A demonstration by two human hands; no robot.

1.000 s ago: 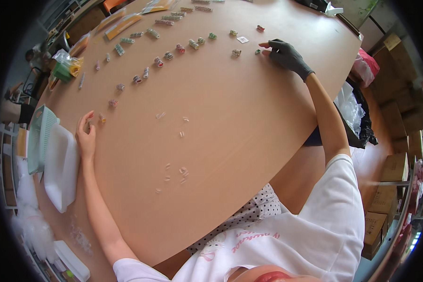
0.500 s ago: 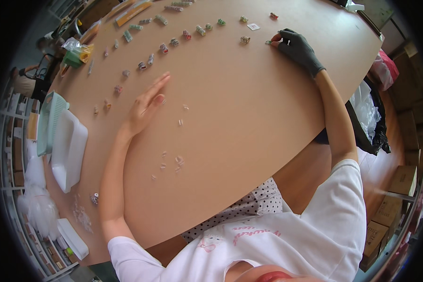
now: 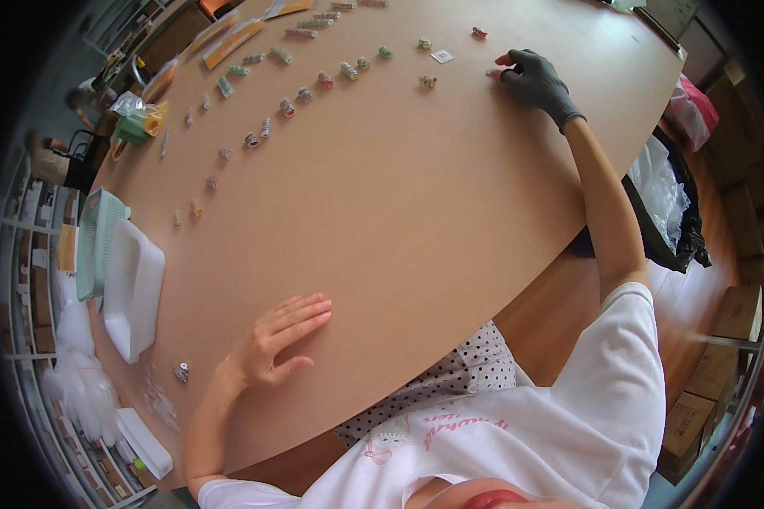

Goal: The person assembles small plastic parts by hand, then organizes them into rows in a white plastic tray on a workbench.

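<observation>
My left hand (image 3: pixel 284 339), bare, lies flat on the tan table (image 3: pixel 382 229) near its front edge, fingers stretched out and thumb apart. No object shows in it. Far to the right, my right hand (image 3: pixel 530 81) wears a grey glove with bare thumb and forefinger tips. Those tips close on a small pale green piece (image 3: pixel 490 73), too small to make out fully. Left of it lie a patterned roll (image 3: pixel 428 82), a square white card (image 3: pixel 442 57) and a red roll (image 3: pixel 479 33). Several small rolls, one of them green (image 3: pixel 385 53), curve away across the table.
At the left edge stand a white tray (image 3: pixel 136 293) and a green basket (image 3: pixel 102 242). Clear plastic scraps (image 3: pixel 160 399) and a silvery roll (image 3: pixel 181 371) lie by my left forearm. Orange-edged packets (image 3: pixel 233 42) lie far left. A black bag (image 3: pixel 666 212) stands beyond the right edge.
My left hand has come back toward me and lies flat near the front edge. The loose clear scraps seen mid-table before no longer show there. My right hand stays almost in place.
</observation>
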